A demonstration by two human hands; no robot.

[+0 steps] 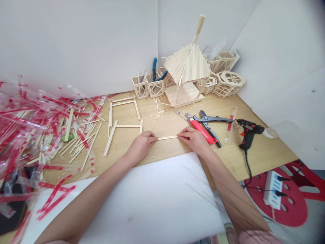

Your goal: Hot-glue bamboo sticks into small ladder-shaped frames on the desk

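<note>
A thin wooden stick [167,138] lies flat on the wooden table [177,122], held at both ends. My left hand [141,145] pinches its left end with curled fingers. My right hand [194,138] pinches its right end. Just beyond the right hand lie red-handled cutters [203,131] and dark grey shears [212,119]. Left of the left hand rest frames of glued sticks [124,115].
A stick-built pavilion model [186,73] stands at the back with small lattice boxes [148,87] and hexagonal pieces [228,83]. A black glue gun [247,133] lies at right. Heaped red-and-clear wrappers with loose sticks [38,125] fill the left. White sheet [157,196] covers the near edge.
</note>
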